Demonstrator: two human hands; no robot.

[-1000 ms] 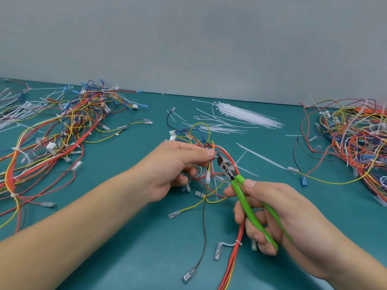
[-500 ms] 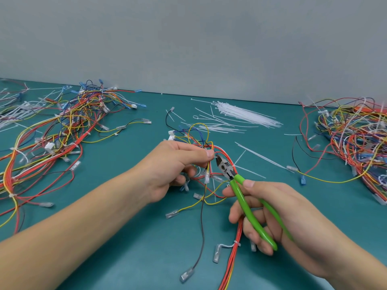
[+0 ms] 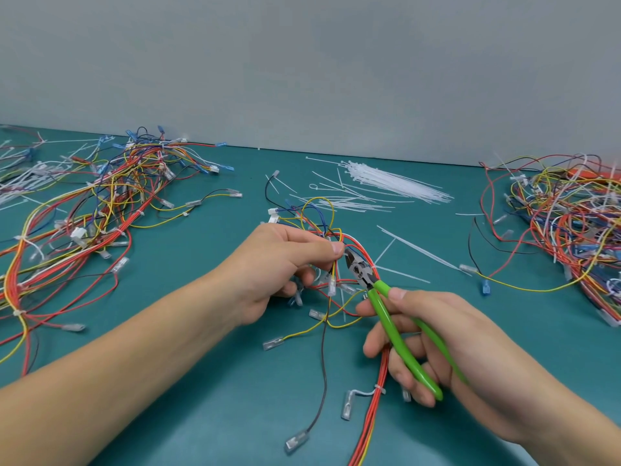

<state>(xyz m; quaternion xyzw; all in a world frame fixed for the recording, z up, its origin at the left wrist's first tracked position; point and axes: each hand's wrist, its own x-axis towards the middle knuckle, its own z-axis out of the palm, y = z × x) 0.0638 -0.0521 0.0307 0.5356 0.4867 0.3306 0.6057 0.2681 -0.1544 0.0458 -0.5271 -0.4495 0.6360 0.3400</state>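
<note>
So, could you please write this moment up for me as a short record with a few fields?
Left hand: pinches the wire bundle between thumb and fingers
Right hand: grips the green-handled cutters
Cutter tip: at the bundle, right beside the left thumb
Cable ties: loose white pile behind the hands
Wire heaps: left heap, right heap
Table: teal top, grey wall behind

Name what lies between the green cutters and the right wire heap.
Head view: past the green cutters, loose cable ties, then a clear connector and a blue connector on wires from the right wire heap.
</note>
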